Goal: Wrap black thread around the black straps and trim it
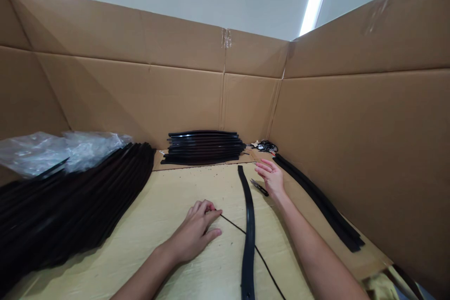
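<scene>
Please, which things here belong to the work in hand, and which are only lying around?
Probably in the work:
black cord, held in the left hand
black strip lying over the cord
small snips, beside the right hand

Seemingly just lying about:
strip pile at left
strip stack at the back
two strips at right
clear plastic
dark tangle near corner

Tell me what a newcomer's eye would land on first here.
Probably the big fan of black strips filling the left side, with crumpled clear plastic at its far edge. Next, near the centre, a thin black cord runs from the left hand beneath a single black strip. The right hand is right of that strip, by small dark snips.
</scene>
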Demonstrator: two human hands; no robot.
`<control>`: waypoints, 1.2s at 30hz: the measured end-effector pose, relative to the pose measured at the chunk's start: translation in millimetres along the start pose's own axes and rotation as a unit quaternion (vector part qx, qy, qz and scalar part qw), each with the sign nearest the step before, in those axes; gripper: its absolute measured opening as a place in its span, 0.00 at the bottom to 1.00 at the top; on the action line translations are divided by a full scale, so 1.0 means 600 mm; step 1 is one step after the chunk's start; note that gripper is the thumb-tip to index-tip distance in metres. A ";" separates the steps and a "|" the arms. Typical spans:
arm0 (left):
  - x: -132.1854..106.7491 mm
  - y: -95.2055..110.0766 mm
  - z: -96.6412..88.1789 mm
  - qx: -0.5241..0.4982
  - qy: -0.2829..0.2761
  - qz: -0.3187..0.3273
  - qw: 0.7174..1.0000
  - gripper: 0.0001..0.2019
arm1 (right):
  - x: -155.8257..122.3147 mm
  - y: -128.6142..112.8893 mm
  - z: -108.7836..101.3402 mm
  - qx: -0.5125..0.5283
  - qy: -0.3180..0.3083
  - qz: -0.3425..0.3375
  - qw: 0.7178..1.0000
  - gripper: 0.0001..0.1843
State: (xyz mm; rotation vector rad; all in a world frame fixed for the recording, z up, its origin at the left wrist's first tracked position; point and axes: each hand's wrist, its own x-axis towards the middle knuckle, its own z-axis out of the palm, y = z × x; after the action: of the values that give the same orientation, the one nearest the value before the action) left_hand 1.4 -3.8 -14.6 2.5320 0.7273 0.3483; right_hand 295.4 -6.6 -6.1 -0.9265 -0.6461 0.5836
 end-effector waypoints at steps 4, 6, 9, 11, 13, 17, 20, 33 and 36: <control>-0.001 -0.002 0.001 0.005 0.001 0.002 1.000 0.20 | 0.001 0.000 -0.002 -0.007 0.007 -0.007 1.000 0.22; 0.000 -0.004 0.002 0.005 0.009 0.010 1.000 0.20 | 0.004 0.001 -0.005 -0.013 0.010 -0.010 1.000 0.19; 0.000 -0.007 0.005 0.002 0.017 0.019 1.000 0.20 | 0.007 0.003 -0.012 -0.025 0.011 -0.013 1.000 0.17; 0.000 -0.007 0.005 -0.001 0.018 0.016 1.000 0.20 | 0.008 0.005 -0.016 -0.033 0.008 -0.014 0.999 0.18; -0.001 -0.005 0.004 -0.007 0.018 0.013 1.000 0.20 | 0.008 0.005 -0.018 -0.043 0.002 -0.014 0.999 0.18; -0.002 -0.002 0.001 -0.014 0.019 0.010 1.000 0.20 | 0.006 0.005 -0.018 -0.066 -0.011 -0.017 0.998 0.15; -0.002 -0.002 0.001 -0.013 0.019 0.007 1.000 0.20 | 0.003 0.006 -0.017 -0.082 -0.025 -0.020 0.996 0.19; -0.002 -0.006 0.004 -0.003 0.023 0.021 1.000 0.20 | -0.002 0.020 -0.023 -0.251 -0.127 -0.088 0.956 0.28; -0.002 -0.006 0.004 0.001 0.028 0.024 0.999 0.20 | -0.005 0.022 -0.020 -0.297 -0.149 -0.105 0.937 0.24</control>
State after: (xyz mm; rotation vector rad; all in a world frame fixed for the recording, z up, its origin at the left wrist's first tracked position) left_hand 0.0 -2.5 -18.9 2.5537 0.6877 0.4375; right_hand 299.8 -8.6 -23.4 -1.3216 -1.2225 0.3369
